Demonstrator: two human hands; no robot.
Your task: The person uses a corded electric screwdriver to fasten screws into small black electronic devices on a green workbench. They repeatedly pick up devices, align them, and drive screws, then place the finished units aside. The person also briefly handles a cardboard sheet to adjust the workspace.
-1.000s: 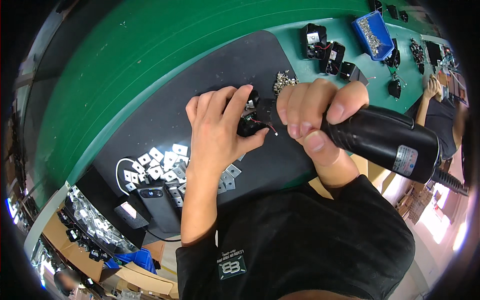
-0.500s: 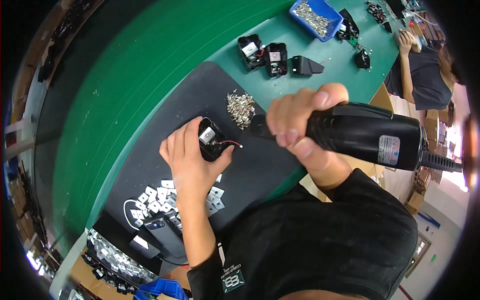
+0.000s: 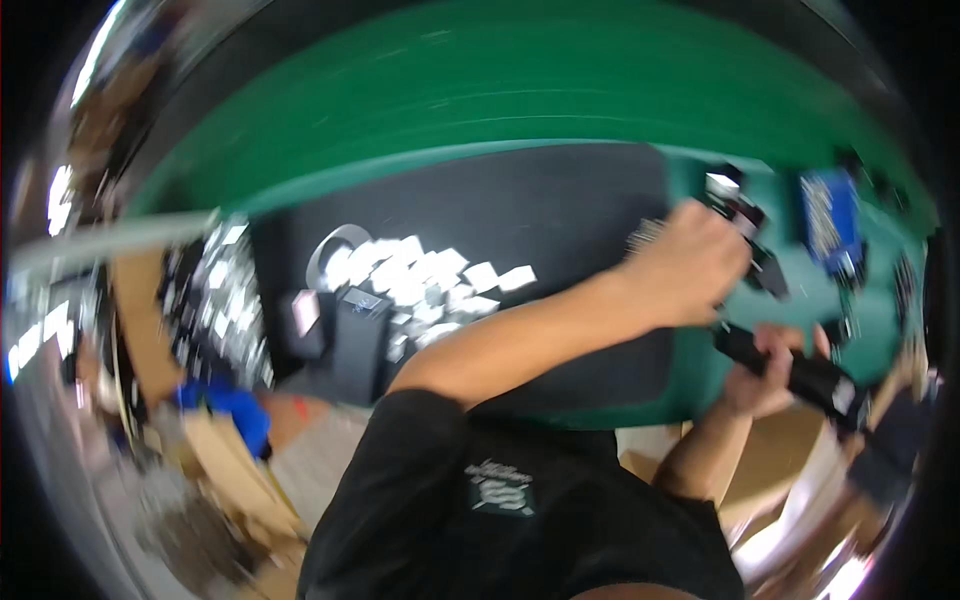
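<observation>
My left hand (image 3: 692,262) is blurred, stretched across the right end of the black mat (image 3: 590,210), its fingers curled in. Whatever they may hold is hidden. Partly behind it lies a pile of small screws (image 3: 645,236). Beyond its fingers, on the green table, are a black housing with a silver plate (image 3: 722,184) and a second dark housing (image 3: 748,216). A black wedge-shaped part (image 3: 768,272) sits just right of the hand. Lower right, my right hand (image 3: 765,375) is closed round a black electric screwdriver (image 3: 808,380), its narrow end toward the left hand.
White square plates (image 3: 430,280) lie heaped on the mat's left half, beside a white roll (image 3: 335,250) and a dark phone-like block (image 3: 360,330). A blue bin of screws (image 3: 830,220) stands far right. A clear bag of shiny parts (image 3: 225,300) is at left. Another person sits at right.
The view has swung toward the left. My left hand has moved right, past the screws, and the black housing it held no longer shows. The screwdriver has moved lower and away from the mat.
</observation>
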